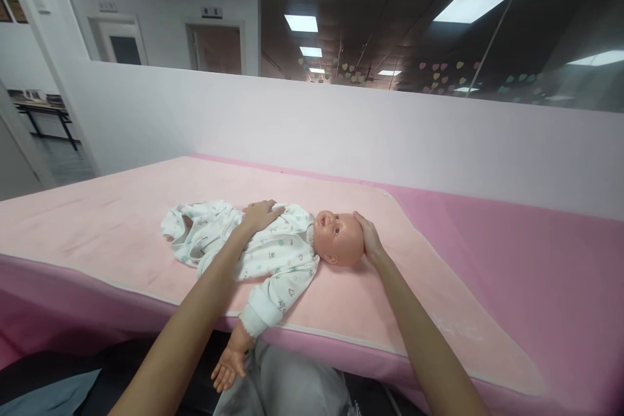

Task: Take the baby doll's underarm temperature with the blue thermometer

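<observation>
While unclenched fingers [364,226] touch a doll [280,250] on pink matting [117,208], glass [390,32] seemingly rises behind.

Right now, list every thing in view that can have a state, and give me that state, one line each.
Doll: lying face up, dressed
Doll's near arm: hanging over the mat's edge
Printed outfit: on the doll, wrinkled
Left hand: open, resting on the doll's torso
Right hand: open, curved against the doll's head
Peach mat: spread out
Ceiling lights: lit

Glowing ceiling panels [470,8], dim glass [377,26], hazy upper right, faint soft shadows
</observation>
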Demonstrator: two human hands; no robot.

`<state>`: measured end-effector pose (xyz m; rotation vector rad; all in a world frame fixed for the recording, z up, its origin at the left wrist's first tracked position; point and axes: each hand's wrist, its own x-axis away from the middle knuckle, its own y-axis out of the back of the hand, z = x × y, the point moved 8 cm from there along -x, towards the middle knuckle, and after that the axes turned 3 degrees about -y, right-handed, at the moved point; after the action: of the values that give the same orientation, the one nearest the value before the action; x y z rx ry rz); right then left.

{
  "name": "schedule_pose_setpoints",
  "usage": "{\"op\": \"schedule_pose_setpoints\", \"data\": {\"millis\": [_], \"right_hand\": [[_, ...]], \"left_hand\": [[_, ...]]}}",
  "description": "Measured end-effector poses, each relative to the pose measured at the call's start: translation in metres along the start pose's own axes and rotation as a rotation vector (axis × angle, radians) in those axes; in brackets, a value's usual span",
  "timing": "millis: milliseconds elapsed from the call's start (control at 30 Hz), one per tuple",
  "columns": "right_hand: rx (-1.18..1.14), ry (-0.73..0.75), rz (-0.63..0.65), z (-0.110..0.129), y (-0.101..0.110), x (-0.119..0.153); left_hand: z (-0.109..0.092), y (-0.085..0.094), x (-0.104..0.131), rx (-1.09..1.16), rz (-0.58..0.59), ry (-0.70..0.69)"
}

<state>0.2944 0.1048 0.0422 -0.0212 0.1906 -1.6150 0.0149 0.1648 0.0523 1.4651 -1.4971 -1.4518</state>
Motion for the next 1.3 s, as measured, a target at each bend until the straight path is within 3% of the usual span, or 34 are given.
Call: {"op": "schedule_pose_setpoints", "data": {"millis": [1300], "right_hand": [[0.102,0.061,-0.061,0.015,-0.005,0.014]], "left_hand": [[-0.003,0.004,0.004,0.004,-0.018,-0.003]]}}
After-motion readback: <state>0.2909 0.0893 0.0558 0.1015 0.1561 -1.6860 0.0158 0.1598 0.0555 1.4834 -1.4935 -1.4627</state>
